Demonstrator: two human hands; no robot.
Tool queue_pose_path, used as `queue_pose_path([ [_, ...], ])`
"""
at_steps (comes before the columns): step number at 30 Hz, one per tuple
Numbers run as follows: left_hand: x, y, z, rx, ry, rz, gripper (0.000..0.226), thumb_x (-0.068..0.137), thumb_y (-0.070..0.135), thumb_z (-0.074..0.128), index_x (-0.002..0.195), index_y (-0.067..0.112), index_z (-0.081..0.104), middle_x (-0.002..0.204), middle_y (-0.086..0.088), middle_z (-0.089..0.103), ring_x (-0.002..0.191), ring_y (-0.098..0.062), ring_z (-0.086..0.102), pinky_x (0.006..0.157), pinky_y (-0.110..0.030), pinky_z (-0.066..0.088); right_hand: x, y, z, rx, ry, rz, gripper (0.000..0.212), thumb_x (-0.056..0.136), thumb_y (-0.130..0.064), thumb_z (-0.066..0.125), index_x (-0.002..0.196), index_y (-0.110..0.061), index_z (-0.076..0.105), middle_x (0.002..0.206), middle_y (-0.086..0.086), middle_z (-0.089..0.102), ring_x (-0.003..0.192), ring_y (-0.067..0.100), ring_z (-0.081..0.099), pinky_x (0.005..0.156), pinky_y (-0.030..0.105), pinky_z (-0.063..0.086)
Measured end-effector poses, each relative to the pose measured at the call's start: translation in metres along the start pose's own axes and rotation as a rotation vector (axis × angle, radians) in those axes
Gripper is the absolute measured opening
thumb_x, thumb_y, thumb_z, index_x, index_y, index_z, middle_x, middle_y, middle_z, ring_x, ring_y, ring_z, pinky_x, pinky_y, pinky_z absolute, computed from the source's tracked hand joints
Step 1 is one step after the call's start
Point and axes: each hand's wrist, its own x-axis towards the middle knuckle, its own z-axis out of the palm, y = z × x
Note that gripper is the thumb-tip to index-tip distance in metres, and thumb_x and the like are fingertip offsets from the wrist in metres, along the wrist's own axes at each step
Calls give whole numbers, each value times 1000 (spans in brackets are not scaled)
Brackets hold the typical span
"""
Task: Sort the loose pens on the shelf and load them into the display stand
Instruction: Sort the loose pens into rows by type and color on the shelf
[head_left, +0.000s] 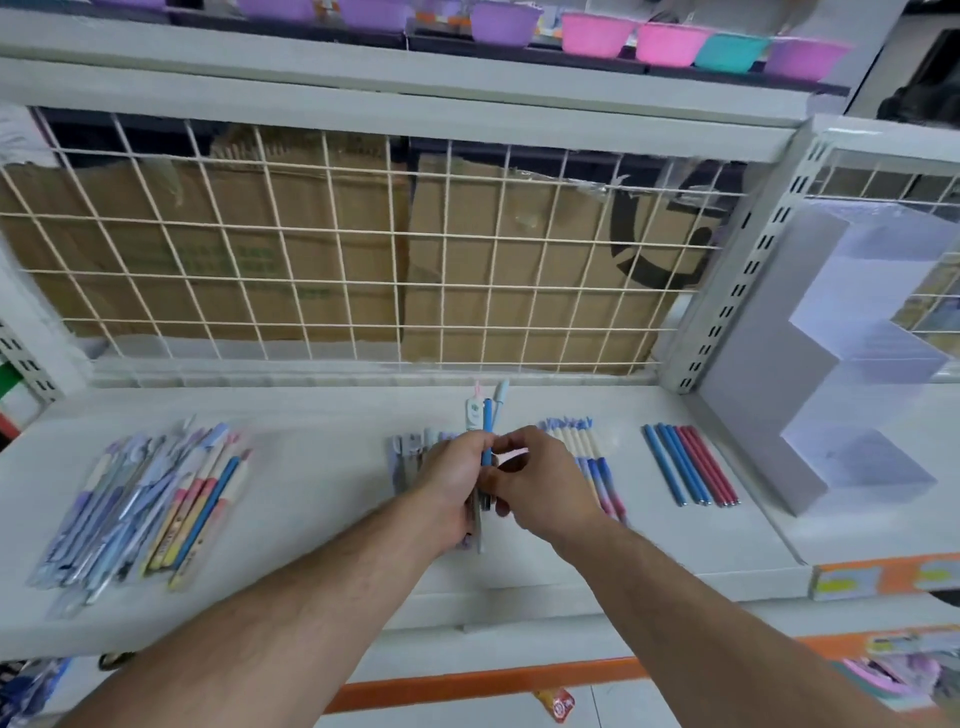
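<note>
- A white stepped display stand (769, 395) stands at the right of the frame on a white metal shelf (322, 499). Its tiers show pale, translucent faces, and blur hides what they hold.
- Along the top edge, a row of plastic bowls (595, 34) sits on a higher shelf: two pink, one teal, the others purple. Their contents cannot be seen.
- Two brown cardboard boxes (234, 249) sit behind a cream wire grid (363, 280) across the middle of the frame.
- At centre, the left hand (452, 483) curls round a bundle of pens (487, 436), held upright above the shelf. The right hand (540, 478) pinches the same bundle from the right with thumb and fingertips.
- Three pen tops rise above the fingers: a blue barrel, a white one with pink ears and a pale grey-blue one. The lower ends poke out below the left palm.
- Four groups lie on the shelf:
  - a loose heap of mixed pens (145, 499) at lower left;
  - a grey-purple group (410, 449) just behind the left hand;
  - a row of cream-and-blue pens (582, 447), partly hidden by the right hand;
  - a neat row of slim blue and red pens (691, 467) near the stand, about three of each, though blur prevents a firm count.
</note>
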Motion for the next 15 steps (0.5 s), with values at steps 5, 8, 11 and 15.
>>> queue_pose_path([
  [5, 17, -11, 40, 26, 57, 18, 17, 93, 12, 49, 82, 8, 60, 54, -3, 43, 43, -17, 39, 43, -23, 33, 8, 25, -41, -25, 74, 21, 18, 89, -8, 64, 100, -21, 59, 68, 3, 69, 44, 6, 59, 41, 20, 44],
  [8, 27, -18, 61, 9, 67, -7, 18, 93, 8, 48, 77, 16, 50, 53, 2, 31, 41, -11, 28, 42, -18, 24, 18, 50, -69, -168, 203, 20, 15, 88, -13, 63, 101, -20, 61, 81, 3, 70, 60, 16, 65, 54, 27, 53],
  [11, 32, -24, 80, 11, 73, -2, 17, 94, 8, 48, 79, 14, 51, 53, 1, 33, 43, -13, 30, 41, -19, 25, 26, 73, -98, -318, 275, 36, 11, 89, -19, 61, 100, -21, 62, 81, -2, 67, 62, 12, 63, 50, 23, 47],
  [15, 31, -26, 100, 19, 88, 3, 13, 94, 6, 48, 83, 12, 53, 56, 0, 36, 45, -13, 32, 41, -22, 27, 37, 95, -137, -505, 313, 97, 8, 89, -18, 59, 95, -17, 63, 77, -4, 61, 66, 13, 57, 48, 23, 38],
])
